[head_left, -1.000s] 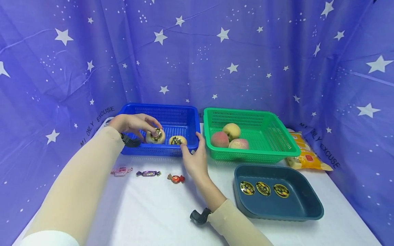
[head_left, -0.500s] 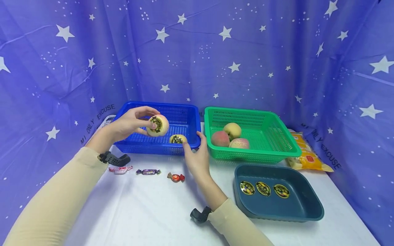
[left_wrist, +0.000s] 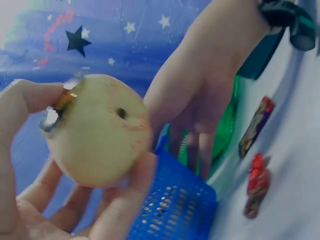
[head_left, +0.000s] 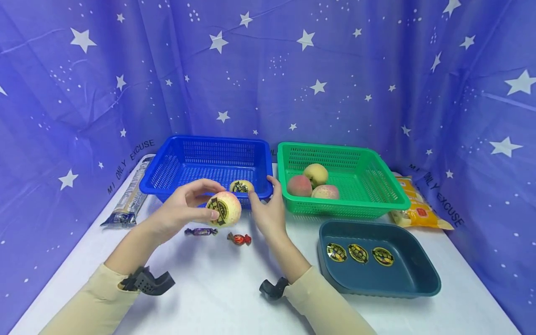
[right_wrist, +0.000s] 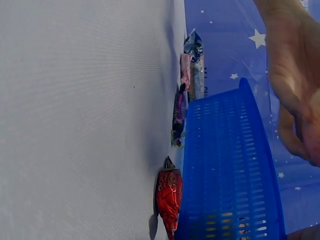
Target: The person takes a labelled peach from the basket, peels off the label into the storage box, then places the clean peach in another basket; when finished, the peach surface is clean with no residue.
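Note:
In the head view my left hand (head_left: 177,211) holds a round yellow-and-pink fruit (head_left: 231,207) with a black-and-gold sticker between thumb and fingers. This fruit is in the air before the front wall of the blue basket (head_left: 165,190). The left wrist view shows the fruit (left_wrist: 100,135) close up, its dark dimple toward the camera. My right hand (head_left: 270,216) grips the basket's front right corner, thumb by the front rim and fingers at the right side. A second stickered fruit (head_left: 240,186) lies inside, near that corner.
A green basket (head_left: 343,209) with three fruits stands right of the blue one. Nearer is a dark teal tray (head_left: 378,291) with three round stickers. Purple (head_left: 202,231) and red (head_left: 239,239) candies and a pink candy (right_wrist: 185,70) lie in front. Packets (head_left: 131,195) (head_left: 418,209) flank the baskets.
My left hand has lifted the stickered fruit out of the blue basket and brought it forward and slightly right, over the front rim. My right hand has stayed at the corner.

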Available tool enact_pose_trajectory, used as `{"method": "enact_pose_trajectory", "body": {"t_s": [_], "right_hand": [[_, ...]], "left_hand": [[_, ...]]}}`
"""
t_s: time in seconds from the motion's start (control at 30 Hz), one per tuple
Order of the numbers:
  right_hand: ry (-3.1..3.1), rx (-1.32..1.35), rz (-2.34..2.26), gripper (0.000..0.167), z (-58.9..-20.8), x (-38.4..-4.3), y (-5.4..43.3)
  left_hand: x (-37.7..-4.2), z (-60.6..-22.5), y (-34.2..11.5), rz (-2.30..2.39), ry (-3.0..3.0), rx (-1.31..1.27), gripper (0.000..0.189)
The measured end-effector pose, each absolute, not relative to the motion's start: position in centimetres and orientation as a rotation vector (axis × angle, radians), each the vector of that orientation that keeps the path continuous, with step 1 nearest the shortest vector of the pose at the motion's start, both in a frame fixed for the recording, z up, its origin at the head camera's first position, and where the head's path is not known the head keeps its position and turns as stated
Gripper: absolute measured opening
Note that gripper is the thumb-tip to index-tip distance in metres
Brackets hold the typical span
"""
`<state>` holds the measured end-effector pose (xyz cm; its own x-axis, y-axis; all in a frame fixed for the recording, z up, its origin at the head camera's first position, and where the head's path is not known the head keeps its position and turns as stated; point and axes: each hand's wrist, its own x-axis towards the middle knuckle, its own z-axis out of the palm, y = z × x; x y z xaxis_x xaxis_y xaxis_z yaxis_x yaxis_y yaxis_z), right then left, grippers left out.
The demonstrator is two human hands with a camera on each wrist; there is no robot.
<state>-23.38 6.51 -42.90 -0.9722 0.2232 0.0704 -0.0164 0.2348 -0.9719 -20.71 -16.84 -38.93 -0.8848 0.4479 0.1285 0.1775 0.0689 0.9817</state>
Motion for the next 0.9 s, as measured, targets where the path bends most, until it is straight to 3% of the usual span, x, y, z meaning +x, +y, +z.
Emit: {"method": "enact_pose_trajectory", "body": {"t_s": [0.23, 0.53, 0.9], "right_hand": [[-2.311, -0.191, 1.825, 0.071, -42.9, -23.3, 6.4], [-2.299, -0.168, 1.847, 0.072, -43.2, -23.4, 6.7], [-2.329, -0.163, 1.798, 0.072, -43.1, -23.2, 6.6]], "left_hand": [[-18.7, -42.0, -16.6, 1.724, 2.100, 0.670, 0.062], [-17.6, -44.1, -15.3, 1.463, 2.107, 0.780, 0.049], [-17.0, -44.6, -14.8, 1.449, 2.055, 0.620, 0.047]]}}
